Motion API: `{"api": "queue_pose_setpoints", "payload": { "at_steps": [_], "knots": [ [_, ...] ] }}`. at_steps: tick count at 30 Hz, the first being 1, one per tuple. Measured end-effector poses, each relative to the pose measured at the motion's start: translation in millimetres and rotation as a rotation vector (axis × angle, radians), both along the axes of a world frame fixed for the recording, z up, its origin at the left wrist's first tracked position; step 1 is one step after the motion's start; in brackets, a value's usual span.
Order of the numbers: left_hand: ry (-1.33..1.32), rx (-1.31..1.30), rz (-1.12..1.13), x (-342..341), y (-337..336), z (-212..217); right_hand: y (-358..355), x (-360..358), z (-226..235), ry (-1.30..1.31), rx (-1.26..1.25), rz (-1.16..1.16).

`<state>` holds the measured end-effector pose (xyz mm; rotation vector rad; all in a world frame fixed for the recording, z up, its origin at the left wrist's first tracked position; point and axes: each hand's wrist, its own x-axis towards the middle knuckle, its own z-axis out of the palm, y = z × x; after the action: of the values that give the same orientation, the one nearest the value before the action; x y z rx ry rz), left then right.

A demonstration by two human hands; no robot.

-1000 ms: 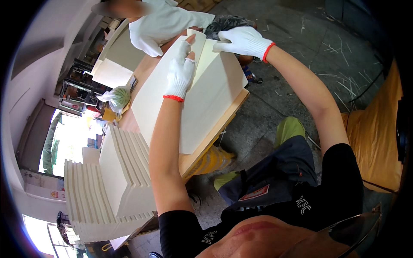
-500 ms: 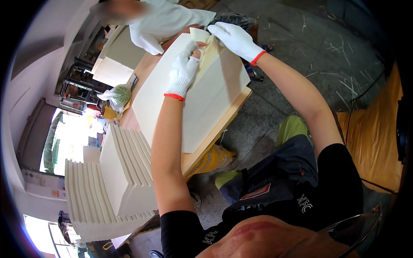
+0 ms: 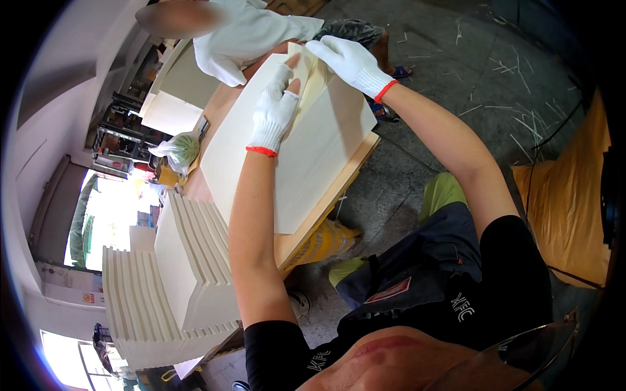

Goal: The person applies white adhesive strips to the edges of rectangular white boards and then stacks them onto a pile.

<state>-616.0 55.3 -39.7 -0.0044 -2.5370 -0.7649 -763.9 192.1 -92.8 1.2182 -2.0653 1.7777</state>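
Observation:
A large off-white panel with angled edges lies before me on a wooden table. On its far part is a thin pale-yellow sheet, raised and creased. My left hand, in a white knitted glove with a red cuff, rests on the panel along the sheet's left side. Its bare thumb and index fingertips stand apart, holding nothing. My right hand, gloved the same way, is at the sheet's far right edge. Its fingers lie together and bend down over that edge; the thumb's grip is hidden.
Stacked off-white panels stand at the left. A bagged green melon sits on the table's left side. Across the table is a co-worker in a white shirt. Thin offcuts litter the floor; yellow-orange material is at right.
My left thumb and index finger have spread away from the pale sheet. My right hand has shifted slightly left, and the sheet's raised far end has changed shape.

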Motion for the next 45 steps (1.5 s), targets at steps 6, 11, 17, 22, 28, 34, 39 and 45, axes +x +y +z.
{"api": "queue_pose_setpoints", "payload": {
  "at_steps": [6, 11, 17, 22, 28, 34, 39, 45],
  "knots": [
    [-0.036, -0.069, 0.025, -2, -2, 0, -3, -5, -3, 0.033, -0.012, -0.028],
    [-0.046, -0.095, 0.026, 0, -1, 1, -6, -2, -4, 0.031, -0.016, -0.057],
    [-0.014, -0.059, 0.041, 2, 4, 2, 0, 0, 2, -0.002, 0.02, 0.005],
    [-0.044, -0.098, 0.037, 2, 5, 6, -3, 0, -2, 0.026, -0.028, -0.014],
    [-0.001, -0.253, 0.025, -1, -4, 0, -6, -1, -3, 0.039, -0.036, -0.023],
    [-0.013, -0.078, 0.053, 1, 2, 0, -2, -2, -3, 0.032, -0.037, -0.016],
    [-0.052, -0.142, 0.08, 2, 2, 5, -5, -2, -5, 0.039, -0.063, 0.001],
    [0.015, -0.204, 0.028, -1, -3, 0, -9, -2, -8, 0.05, -0.101, -0.018]
  ]
}}
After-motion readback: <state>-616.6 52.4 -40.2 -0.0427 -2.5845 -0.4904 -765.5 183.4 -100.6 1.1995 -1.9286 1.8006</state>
